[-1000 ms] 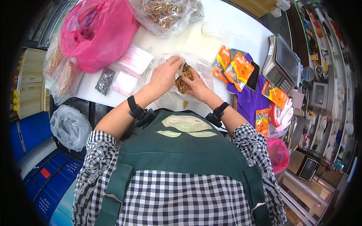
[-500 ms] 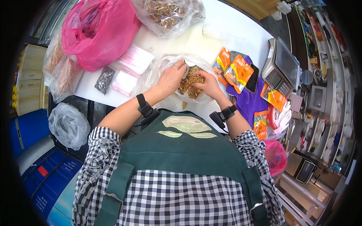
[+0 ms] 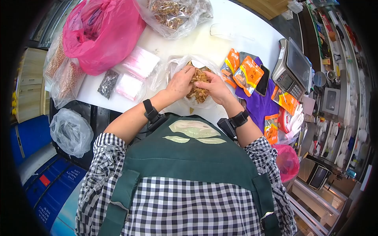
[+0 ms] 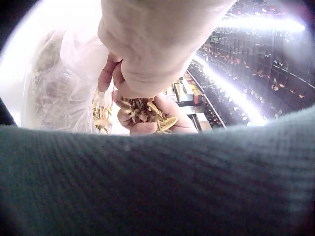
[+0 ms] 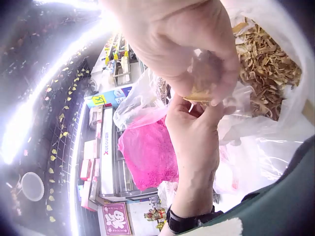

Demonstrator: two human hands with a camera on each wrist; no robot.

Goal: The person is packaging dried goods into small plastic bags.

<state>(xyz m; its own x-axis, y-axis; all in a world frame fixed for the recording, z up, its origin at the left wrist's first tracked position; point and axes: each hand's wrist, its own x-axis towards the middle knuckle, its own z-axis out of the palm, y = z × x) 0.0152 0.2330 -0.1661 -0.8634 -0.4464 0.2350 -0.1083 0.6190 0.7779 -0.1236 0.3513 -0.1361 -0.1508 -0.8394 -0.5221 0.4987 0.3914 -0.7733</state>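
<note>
A large clear plastic bag [image 3: 178,63] of brown dried pieces [image 3: 198,93] lies open on the white table [image 3: 204,41] in front of me. Both hands meet just above its mouth. My right hand [image 3: 214,87] is cupped around a handful of the dried pieces [image 4: 142,112]. My left hand [image 3: 179,82] pinches a small clear pouch [image 5: 206,73] against the right fingers. In the right wrist view the left hand [image 5: 194,132] reaches up from below, with the loose dried pieces [image 5: 268,64] behind it. How much is in the pouch is unclear.
A pink bag [image 3: 102,33] and a second clear bag of dried goods [image 3: 173,13] sit at the back. Pink zip pouches [image 3: 139,63] lie left of my hands. To the right are orange packets [image 3: 248,72], a phone [image 3: 264,80], a purple cloth [image 3: 264,104] and a scale [image 3: 293,69].
My right hand has come up out of the large bag with a handful of dried pieces. The left hand has shifted right, so both now meet above the bag.
</note>
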